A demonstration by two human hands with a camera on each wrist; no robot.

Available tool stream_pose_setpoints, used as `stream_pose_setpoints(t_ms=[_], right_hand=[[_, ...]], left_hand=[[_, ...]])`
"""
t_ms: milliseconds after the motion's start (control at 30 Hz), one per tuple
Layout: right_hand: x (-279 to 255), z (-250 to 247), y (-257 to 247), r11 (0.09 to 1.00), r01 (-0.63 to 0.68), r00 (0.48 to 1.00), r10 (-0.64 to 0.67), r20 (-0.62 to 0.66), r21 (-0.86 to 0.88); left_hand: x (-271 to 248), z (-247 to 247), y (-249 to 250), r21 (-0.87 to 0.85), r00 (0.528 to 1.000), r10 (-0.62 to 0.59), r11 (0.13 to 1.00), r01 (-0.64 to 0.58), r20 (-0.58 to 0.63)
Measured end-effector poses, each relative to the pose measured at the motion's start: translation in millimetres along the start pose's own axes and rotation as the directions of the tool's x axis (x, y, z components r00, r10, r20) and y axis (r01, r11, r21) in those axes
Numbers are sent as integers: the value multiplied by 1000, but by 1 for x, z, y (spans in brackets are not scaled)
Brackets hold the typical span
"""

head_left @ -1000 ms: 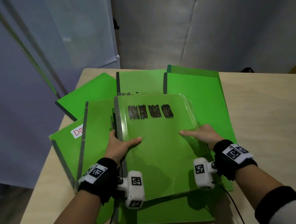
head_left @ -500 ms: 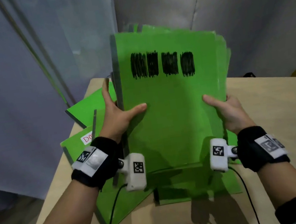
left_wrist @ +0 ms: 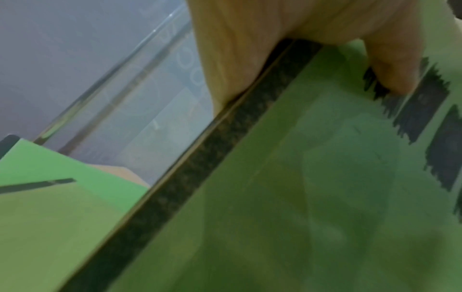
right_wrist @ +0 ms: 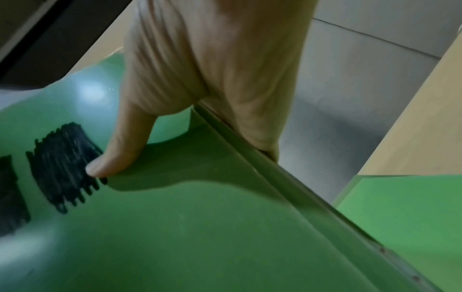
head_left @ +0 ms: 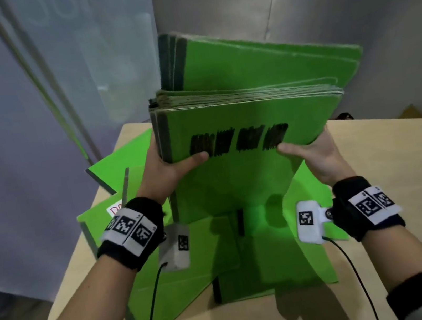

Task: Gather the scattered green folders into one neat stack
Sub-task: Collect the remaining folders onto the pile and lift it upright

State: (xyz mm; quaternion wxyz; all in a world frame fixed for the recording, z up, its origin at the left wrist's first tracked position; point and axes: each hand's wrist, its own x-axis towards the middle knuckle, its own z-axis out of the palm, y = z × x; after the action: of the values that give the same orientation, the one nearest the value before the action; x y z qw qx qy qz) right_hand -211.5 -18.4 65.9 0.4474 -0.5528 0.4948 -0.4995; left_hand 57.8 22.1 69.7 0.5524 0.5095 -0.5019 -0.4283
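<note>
- Standing on edge now, the bundle of green folders (head_left: 248,176) was flat a second ago; left hand (head_left: 167,172) and right hand (head_left: 320,156) clamp its sides.
- Looks ready for squaring up; loose folders (head_left: 112,172) remain on the counter (head_left: 401,185).

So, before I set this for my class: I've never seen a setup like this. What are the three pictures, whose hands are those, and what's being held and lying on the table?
No machine here: a person wears three cameras. The wide picture comes from the head, looking down; the two close-ups come from small cameras strapped at each wrist, looking along the hand. The left hand and right hand grip the side edges of a bundle of green folders stood upright, thumbs on the front cover beside black scribbled marks. More green folders lie fanned out on the wooden table, one with a white label. The black wristbands carry printed square codes.
</note>
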Motion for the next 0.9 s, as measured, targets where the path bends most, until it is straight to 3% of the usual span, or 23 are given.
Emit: stream_pose_setpoints(t_ms=[100, 300, 467, 567, 667, 767, 833, 900], right_hand=[[4, -1, 6, 999, -36, 999, 36, 10, -12], [-1, 13, 39, 976, -210, 977, 211, 18, -50], [11, 19, 40, 966, -238, 971, 235, -45, -100], [16, 27, 31, 962, -244, 970, 242, -30, -118], [14, 45, 32, 896, -407, 913, 405, -52, -177], [-1, 74, 49, 819, -547, 837, 542, -75, -175], [-12, 91, 64, 756, -625, 777, 627, -57, -196], [-18, 103, 74, 675, -695, 700, 714, -17, -248]], left_hand=[[4, 4, -5, 2, 998, -4, 1000, 4, -59], [-10, 11, -39, -2, 980, -174, 985, 175, -97], [1, 10, -37, -33, 958, -218, 976, 216, -188], [12, 0, -31, 46, 943, -234, 967, 251, -239], [22, -22, -36, 156, 918, -351, 912, 380, -185], [15, -50, -62, 244, 831, -543, 795, 555, -121], [2, -66, -86, 308, 744, -650, 684, 661, -153], [-10, -78, -102, 393, 690, -688, 584, 710, -225]])
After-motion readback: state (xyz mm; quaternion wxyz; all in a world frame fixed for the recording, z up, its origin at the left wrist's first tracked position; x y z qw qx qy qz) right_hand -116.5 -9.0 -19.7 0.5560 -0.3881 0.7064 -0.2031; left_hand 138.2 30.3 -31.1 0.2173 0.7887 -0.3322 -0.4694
